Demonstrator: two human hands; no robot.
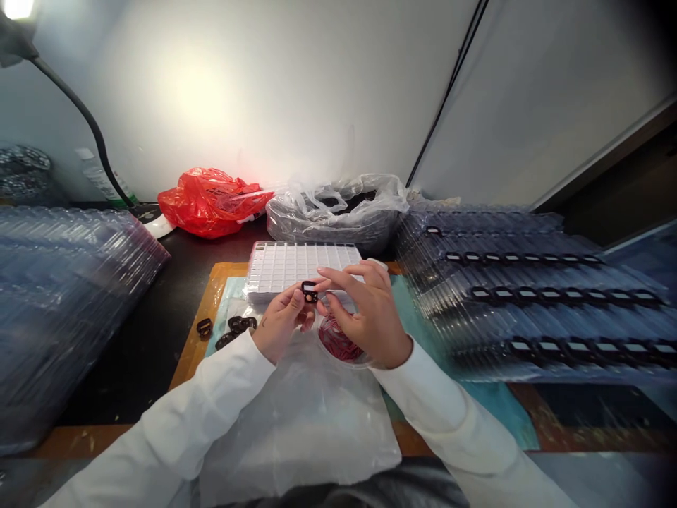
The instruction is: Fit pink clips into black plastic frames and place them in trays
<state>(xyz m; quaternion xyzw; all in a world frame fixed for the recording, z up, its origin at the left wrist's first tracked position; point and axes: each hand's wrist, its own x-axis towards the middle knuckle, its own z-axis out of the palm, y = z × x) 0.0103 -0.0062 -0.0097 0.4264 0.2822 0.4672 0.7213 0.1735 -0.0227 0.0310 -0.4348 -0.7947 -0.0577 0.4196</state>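
Observation:
A small black plastic part [309, 292] with a light window is held upright between the thumb and fingers of my left hand [281, 321]. My right hand [373, 310] is on the part's right side, its thumb and index finger close together near the edge; anything between them is too small to make out. Below my right hand sits a round clear container of red wires [338, 339], partly covered by the hand. Several more black parts [240, 326] lie left of my left hand, and one black part [204, 328] sits apart on the orange-brown border.
A white gridded tray [304, 264] stands behind my hands. Stacked clear trays [79, 282] rise at the left; more, with rows of black parts [529, 296], at the right. A red bag [211, 201] and a clear bag [338, 219] rest by the wall. A lamp arm [84, 113] curves at upper left.

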